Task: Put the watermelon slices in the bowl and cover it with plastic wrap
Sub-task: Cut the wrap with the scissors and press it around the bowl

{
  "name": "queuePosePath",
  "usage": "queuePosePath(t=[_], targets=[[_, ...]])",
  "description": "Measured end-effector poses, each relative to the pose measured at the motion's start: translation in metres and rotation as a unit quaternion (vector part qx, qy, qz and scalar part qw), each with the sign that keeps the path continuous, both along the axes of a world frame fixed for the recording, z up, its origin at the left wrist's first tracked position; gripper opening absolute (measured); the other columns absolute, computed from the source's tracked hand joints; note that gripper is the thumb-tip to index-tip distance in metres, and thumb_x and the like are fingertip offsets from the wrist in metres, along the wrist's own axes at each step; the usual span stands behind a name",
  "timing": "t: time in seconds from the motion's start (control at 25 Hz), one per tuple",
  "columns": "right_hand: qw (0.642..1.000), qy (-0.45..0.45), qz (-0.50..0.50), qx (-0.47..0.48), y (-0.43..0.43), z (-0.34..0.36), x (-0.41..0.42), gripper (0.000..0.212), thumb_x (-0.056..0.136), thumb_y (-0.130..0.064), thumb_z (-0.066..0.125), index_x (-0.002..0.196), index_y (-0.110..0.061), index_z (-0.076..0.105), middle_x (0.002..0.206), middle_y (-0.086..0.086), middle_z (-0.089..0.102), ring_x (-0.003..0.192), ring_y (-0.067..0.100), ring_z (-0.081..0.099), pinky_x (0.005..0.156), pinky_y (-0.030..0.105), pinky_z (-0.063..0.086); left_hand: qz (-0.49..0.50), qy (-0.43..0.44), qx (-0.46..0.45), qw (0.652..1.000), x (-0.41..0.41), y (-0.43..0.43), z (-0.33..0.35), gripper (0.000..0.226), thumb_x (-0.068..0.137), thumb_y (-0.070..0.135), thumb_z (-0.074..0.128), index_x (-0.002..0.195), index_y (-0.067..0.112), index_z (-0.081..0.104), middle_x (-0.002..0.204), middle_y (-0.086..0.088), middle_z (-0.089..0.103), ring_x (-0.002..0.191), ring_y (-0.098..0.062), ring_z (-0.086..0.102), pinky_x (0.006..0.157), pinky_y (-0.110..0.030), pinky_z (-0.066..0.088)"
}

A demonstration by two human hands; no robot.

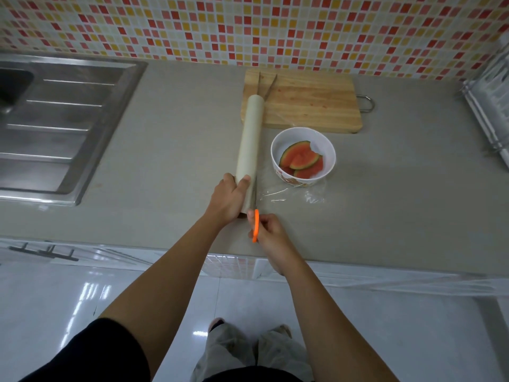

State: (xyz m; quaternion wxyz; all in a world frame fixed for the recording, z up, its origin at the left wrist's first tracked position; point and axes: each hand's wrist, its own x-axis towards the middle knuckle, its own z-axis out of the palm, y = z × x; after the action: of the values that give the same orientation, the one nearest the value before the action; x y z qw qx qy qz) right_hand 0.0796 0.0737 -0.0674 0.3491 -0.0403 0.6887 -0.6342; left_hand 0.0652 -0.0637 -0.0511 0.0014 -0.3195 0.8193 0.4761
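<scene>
A white bowl [303,154] stands on the grey counter with watermelon slices [301,159] inside it. A clear sheet of plastic wrap [286,193] stretches from the roll over the bowl and lies crumpled on the counter in front of it. The long pale roll of plastic wrap [250,144] lies left of the bowl, and my left hand [230,197] grips its near end. My right hand [268,230] holds an orange-handled knife [256,226] whose blade runs along the roll's right side, against the wrap.
A wooden cutting board [311,103] with a metal handle lies behind the bowl, the roll's far end resting on it. A steel sink and drainboard [63,128] fill the left. A wire rack [490,106] stands at the right edge. The counter's front edge [358,257] is near my wrists.
</scene>
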Motion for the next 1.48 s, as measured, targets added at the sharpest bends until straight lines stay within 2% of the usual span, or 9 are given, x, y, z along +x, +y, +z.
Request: queuePosePath(t=[0.16, 0.32, 0.52, 0.72, 0.84, 1.04, 1.2, 1.4, 1.48], targets=[[1.0, -0.01, 0.003, 0.001, -0.004, 0.001, -0.013, 0.039, 0.084, -0.052, 0.055, 0.087, -0.014, 0.054, 0.068, -0.004, 0.046, 0.065, 0.009, 0.045, 0.068, 0.021, 0.038, 0.001, 0.007, 0.01, 1.0, 0.001, 0.001, 0.001, 0.038, 0.094, 0.045, 0.04, 0.09, 0.008, 0.044, 0.094, -0.01, 0.054, 0.085, -0.027, 0.049, 0.071, -0.034, 0.033], [1.0, 0.025, 0.004, 0.016, -0.009, 0.0, -0.026, 0.033, 0.088, -0.047, 0.053, 0.078, -0.016, 0.048, 0.062, -0.01, 0.048, 0.053, -0.004, 0.048, 0.06, 0.016, 0.036, 0.003, 0.008, 0.017, 1.0, 0.001, -0.001, 0.001, 0.035, 0.094, 0.044, 0.04, 0.086, 0.01, 0.043, 0.091, -0.008, 0.054, 0.083, -0.026, 0.05, 0.068, -0.033, 0.033], [0.999, 0.028, 0.012, -0.013, -0.014, -0.001, -0.03, 0.031, 0.091, -0.038, 0.053, 0.068, -0.018, 0.046, 0.045, -0.018, 0.048, 0.049, -0.005, 0.045, 0.055, 0.007, 0.037, -0.001, 0.005, 0.019, 1.0, 0.003, -0.002, 0.001, 0.034, 0.095, 0.043, 0.041, 0.086, 0.01, 0.043, 0.087, -0.005, 0.053, 0.08, -0.024, 0.05, 0.058, -0.03, 0.032], [0.999, 0.009, -0.024, -0.023, -0.018, 0.004, -0.035, 0.039, 0.088, -0.043, 0.055, 0.054, -0.026, 0.057, 0.058, -0.005, 0.045, 0.059, 0.008, 0.043, 0.064, 0.021, 0.037, -0.004, 0.004, 0.021, 1.0, 0.005, -0.003, 0.001, 0.035, 0.095, 0.043, 0.041, 0.084, 0.009, 0.043, 0.089, -0.01, 0.055, 0.081, -0.026, 0.05, 0.066, -0.033, 0.033], [0.999, 0.0, -0.033, -0.019, -0.018, 0.005, -0.038, 0.031, 0.085, -0.047, 0.058, 0.064, -0.024, 0.056, 0.062, -0.006, 0.052, 0.062, 0.008, 0.049, 0.069, 0.024, 0.042, -0.009, 0.013, 0.017, 1.0, 0.007, -0.003, 0.002, 0.034, 0.095, 0.043, 0.041, 0.081, 0.011, 0.042, 0.084, -0.006, 0.053, 0.078, -0.025, 0.05, 0.059, -0.032, 0.033], [0.999, 0.027, -0.011, -0.017, -0.021, 0.003, -0.045, 0.028, 0.087, -0.043, 0.056, 0.074, -0.019, 0.053, 0.064, -0.007, 0.049, 0.056, -0.002, 0.047, 0.063, 0.019, 0.038, -0.004, 0.011, -0.021, 1.0, 0.006, -0.004, -0.001, 0.035, 0.094, 0.044, 0.041, 0.086, 0.01, 0.042, 0.094, -0.011, 0.055, 0.088, -0.031, 0.054, 0.071, -0.036, 0.037], [0.999, 0.001, -0.02, -0.04, -0.031, 0.008, -0.05, 0.031, 0.089, -0.039, 0.057, 0.065, -0.02, 0.067, 0.075, 0.006, 0.051, 0.075, 0.012, 0.046, 0.073, 0.03, 0.038, -0.004, 0.005, -0.067, 0.998, 0.006, -0.002, -0.002, 0.032, 0.094, 0.042, 0.041, 0.087, 0.011, 0.039, 0.101, -0.017, 0.055, 0.095, -0.035, 0.053, 0.073, -0.036, 0.034], [0.999, 0.025, -0.022, -0.035, -0.038, 0.01, -0.057, 0.023, 0.09, -0.036, 0.056, 0.08, -0.018, 0.065, 0.067, -0.007, 0.055, 0.066, 0.001, 0.049, 0.064, 0.018, 0.039, -0.005, 0.002, -0.07, 0.998, 0.006, -0.004, 0.0, 0.032, 0.094, 0.043, 0.04, 0.087, 0.012, 0.039, 0.092, -0.008, 0.048, 0.094, -0.034, 0.052, 0.072, -0.034, 0.032], [0.999, 0.023, -0.022, -0.039, -0.04, 0.009, -0.057, 0.025, 0.091, -0.033, 0.055, 0.072, -0.019, 0.064, 0.062, -0.01, 0.054, 0.062, 0.0, 0.048, 0.062, 0.018, 0.038, -0.008, -0.003, -0.072, 0.997, 0.007, -0.006, 0.001, 0.032, 0.094, 0.044, 0.04, 0.087, 0.012, 0.039, 0.093, -0.007, 0.048, 0.094, -0.033, 0.052, 0.072, -0.034, 0.031]])
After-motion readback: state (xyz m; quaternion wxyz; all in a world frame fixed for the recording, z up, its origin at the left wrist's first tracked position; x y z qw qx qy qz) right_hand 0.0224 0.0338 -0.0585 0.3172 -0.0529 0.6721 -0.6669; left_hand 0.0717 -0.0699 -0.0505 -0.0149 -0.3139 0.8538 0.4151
